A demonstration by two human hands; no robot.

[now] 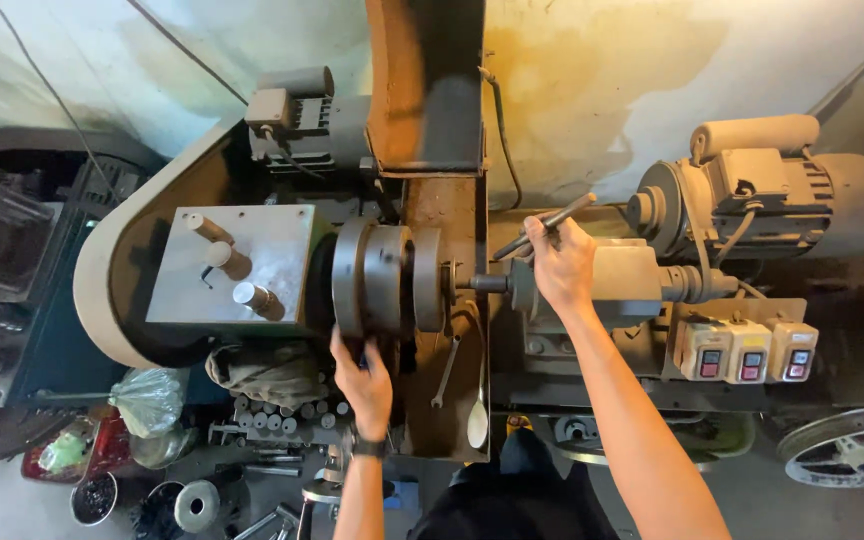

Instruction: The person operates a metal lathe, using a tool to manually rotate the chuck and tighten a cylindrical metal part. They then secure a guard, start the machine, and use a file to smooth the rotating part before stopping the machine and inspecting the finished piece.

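Steady the chuck point(377, 280) with left hand point(363, 385) flat underneath; keep right hand point(562, 268) clamped on lever point(546, 226), pulling evenly.

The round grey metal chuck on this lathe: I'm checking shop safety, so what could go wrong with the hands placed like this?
1. The left hand rests on the round grey metal chuck; if the spindle started, fingers could be caught.
2. The right hand grips a thin metal lever close to the spindle nose; a slip could drive it toward the chuck.
3. A loose metal wrench lies on the bed below and might shake off.
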